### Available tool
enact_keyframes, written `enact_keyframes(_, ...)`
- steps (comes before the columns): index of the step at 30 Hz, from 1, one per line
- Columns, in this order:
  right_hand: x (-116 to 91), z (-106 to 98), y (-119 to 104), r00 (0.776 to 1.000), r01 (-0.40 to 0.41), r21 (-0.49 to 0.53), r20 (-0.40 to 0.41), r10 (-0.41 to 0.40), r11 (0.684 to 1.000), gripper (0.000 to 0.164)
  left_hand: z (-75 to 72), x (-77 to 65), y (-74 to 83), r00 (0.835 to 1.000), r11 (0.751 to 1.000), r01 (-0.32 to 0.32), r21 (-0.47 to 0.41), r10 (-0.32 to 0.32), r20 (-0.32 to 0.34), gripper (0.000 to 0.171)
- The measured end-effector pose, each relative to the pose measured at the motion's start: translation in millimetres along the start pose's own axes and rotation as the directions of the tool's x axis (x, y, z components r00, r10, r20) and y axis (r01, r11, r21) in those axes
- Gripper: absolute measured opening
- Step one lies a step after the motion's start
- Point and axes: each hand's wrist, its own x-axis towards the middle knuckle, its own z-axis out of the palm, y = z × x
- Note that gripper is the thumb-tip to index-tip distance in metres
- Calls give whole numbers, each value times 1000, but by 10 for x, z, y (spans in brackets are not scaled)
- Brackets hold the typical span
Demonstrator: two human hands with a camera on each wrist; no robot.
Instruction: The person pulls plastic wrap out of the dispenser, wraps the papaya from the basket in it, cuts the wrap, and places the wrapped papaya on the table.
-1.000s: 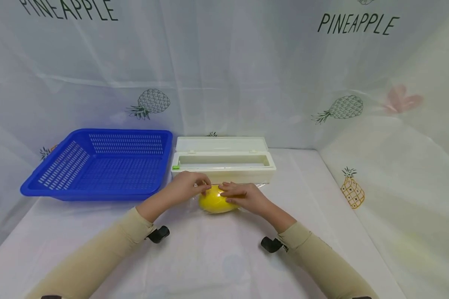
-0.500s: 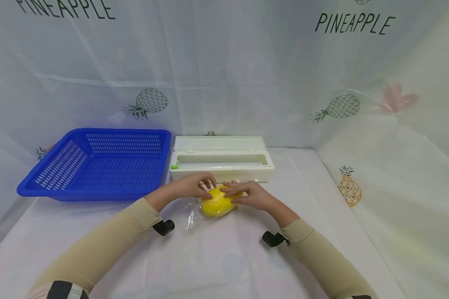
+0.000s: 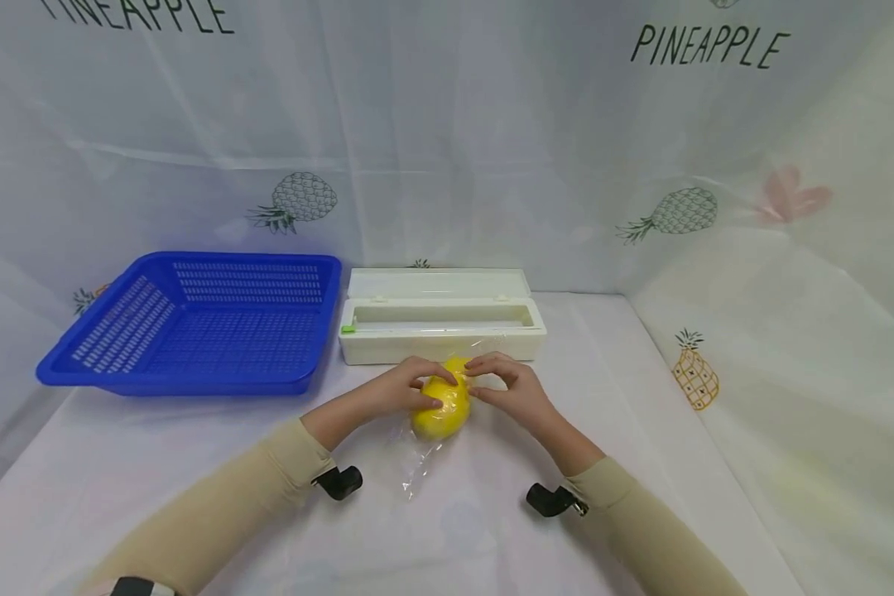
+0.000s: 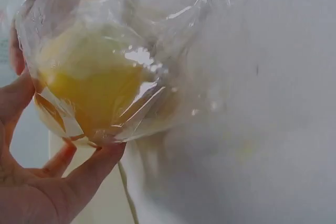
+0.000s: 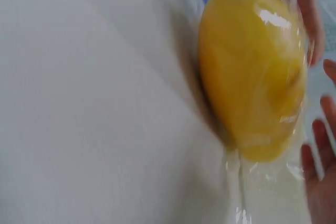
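Observation:
A smooth yellow fruit [image 3: 441,418], shaped like a mango or lemon, is wrapped in clear plastic film [image 4: 181,11]. My left hand [image 3: 406,385] grips it from the left, thumb on the near side and fingers over the top. In the left wrist view, fingertips press the film against the fruit's side. At the fruit's far right side, my right hand [image 3: 516,396] has its fingers loosely bent beside it. The right wrist view shows several of these fingers [image 5: 321,145] spread and apart from the fruit. A loose tail of film hangs toward the front.
Right behind the hands stands a white cling film dispenser [image 3: 447,346], lid raised, with a green slider [image 3: 348,329] on its left end. A blue plastic basket [image 3: 201,386] is at the left. The table [image 3: 492,530] is covered by white cloth.
The fruit has turned from lying sideways to pointing away from me and shifted slightly right. My left hand has moved right and over it; the film tail now hangs in front.

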Motion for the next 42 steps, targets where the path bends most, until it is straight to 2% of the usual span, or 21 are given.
enact_keyframes(3,-47,83,-84,985,-146,21,-94,147,989,16,80,-30,28,998,999,52,9,-52,-37,35)
enact_keyframes(7,-119,189,-174,916,-368,39,-156,370,929,22,163,-62,56,992,995,98,-7,-98,-82,36)
enact_keyframes(9,-154,223,-198,886,-431,49,-163,433,901,23,191,-63,65,989,994,108,-1,-107,-98,34)
enact_keyframes(10,-169,235,-204,879,-448,48,-158,449,893,23,203,-62,69,988,994,112,4,-111,-107,33)
enact_keyframes(13,-197,249,-197,876,-463,41,-131,464,886,22,228,-50,76,986,995,103,18,-100,-132,30)
enact_keyframes(17,-202,232,-152,890,-443,81,-80,449,893,20,252,-41,81,985,996,87,7,-85,-151,31)
enact_keyframes(21,-208,198,-97,898,-435,128,-6,439,891,18,277,-47,79,980,994,112,-17,-114,-163,31)
enact_keyframes(26,-226,151,-10,905,-424,156,55,421,892,18,295,-54,89,979,990,141,-32,-144,-145,30)
enact_keyframes(29,-268,116,15,915,-403,182,58,399,897,19,296,-55,109,979,988,150,-33,-153,-134,28)
enact_keyframes(33,-369,97,-37,927,-369,211,23,373,905,21,307,-49,132,976,984,168,-56,-174,-129,26)
enact_keyframes(35,-426,108,-105,926,-371,227,9,379,901,21,322,-40,135,974,982,176,-66,-183,-133,27)
enact_keyframes(38,-500,148,-229,908,-405,256,6,418,878,24,346,-27,129,970,981,180,-66,-189,-152,27)
enact_keyframes(42,-580,230,-332,881,-470,177,28,473,865,33,357,-18,123,967,984,173,-46,-179,-184,27)
